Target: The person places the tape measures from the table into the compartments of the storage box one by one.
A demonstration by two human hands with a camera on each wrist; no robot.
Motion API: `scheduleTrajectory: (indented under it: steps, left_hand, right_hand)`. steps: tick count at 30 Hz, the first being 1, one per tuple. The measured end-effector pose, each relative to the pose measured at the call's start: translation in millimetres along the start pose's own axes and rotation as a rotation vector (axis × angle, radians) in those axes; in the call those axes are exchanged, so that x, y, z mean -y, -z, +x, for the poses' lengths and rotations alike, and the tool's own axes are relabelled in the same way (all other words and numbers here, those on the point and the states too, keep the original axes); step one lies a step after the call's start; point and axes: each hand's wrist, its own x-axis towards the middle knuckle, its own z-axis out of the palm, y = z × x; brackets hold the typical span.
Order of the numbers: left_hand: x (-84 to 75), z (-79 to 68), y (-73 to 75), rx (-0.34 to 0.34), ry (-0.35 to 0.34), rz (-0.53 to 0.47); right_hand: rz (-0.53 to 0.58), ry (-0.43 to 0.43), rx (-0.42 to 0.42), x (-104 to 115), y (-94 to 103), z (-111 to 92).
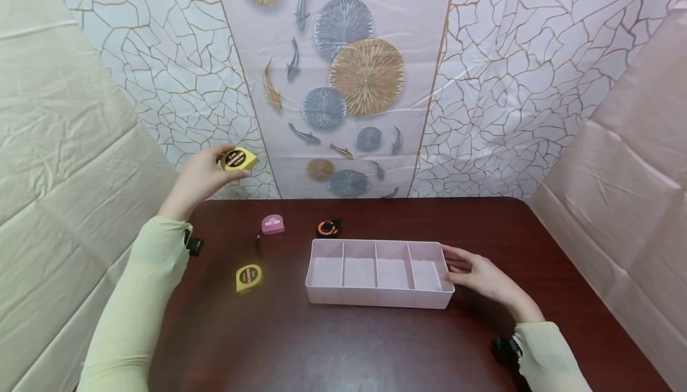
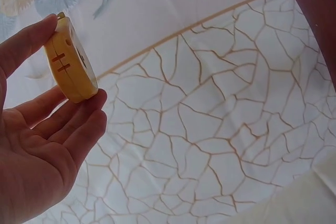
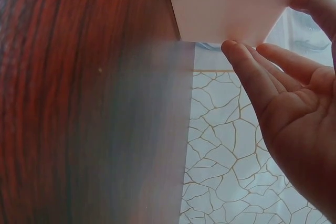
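My left hand (image 1: 201, 177) is raised above the table's back left. It pinches a yellow tape measure (image 1: 238, 159) with a dark label between thumb and fingers; the left wrist view shows the slotted edge of its case (image 2: 72, 61). At the right end of a pale pink box (image 1: 378, 298) with several compartments is my right hand (image 1: 485, 278). Its thumb laps over the rim and its fingers lie against the outside of the end wall (image 3: 226, 11). The box sits upright on the table.
Left of the box, a second yellow tape measure (image 1: 249, 277) lies on the dark red table (image 1: 343, 344). Behind it is a pink tape measure (image 1: 272, 224). A black and orange tape measure (image 1: 327, 228) sits just behind the box. Patterned cloth (image 1: 483, 82) hangs behind the table.
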Motion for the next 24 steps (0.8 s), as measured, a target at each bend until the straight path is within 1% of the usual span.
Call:
scheduleTrajectory:
  steps: [5, 13, 18, 24]
  left_hand:
    - [-8.3, 10.1, -5.2, 0.002, -0.023, -0.011]
    - [-21.8, 26.8, -15.9, -0.001, -0.072, -0.013]
    - [-34.0, 36.5, -24.1, 0.009, -0.122, -0.016]
    - [-50.4, 42.6, -31.5, 0.023, -0.16, -0.03]
  right_hand:
    - [0.0, -0.012, -0.009, -1.0, -0.5, -0.2]
    - [0.044, 0.016, -0.007, -1.6, -1.8, -0.7]
    - [0.024, 0.008, -0.019, -5.3, -2.2, -0.5]
    - [0.024, 0.011, -0.018, -6.7, -1.6, -0.1]
